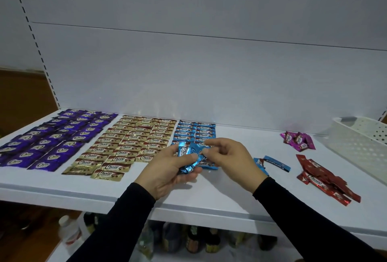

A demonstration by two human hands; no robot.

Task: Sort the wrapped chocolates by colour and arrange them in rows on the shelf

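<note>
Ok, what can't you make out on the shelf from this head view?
- Blue rows: front end hidden behind both hands.
- Count of blue chocolates the left hand grips: overlapping.
- White basket: cut off by right edge, contents unseen.
- Purple rows: left end cut off.

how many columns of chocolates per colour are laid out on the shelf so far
purple chocolates: 3 columns
gold chocolates: 3 columns
blue chocolates: 2 columns
pink chocolates: 0, loose pile
red chocolates: 0, loose pile
total: 8 columns

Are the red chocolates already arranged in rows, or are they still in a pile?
Still in a pile: the red chocolates overlap at mixed angles on the shelf.
</note>
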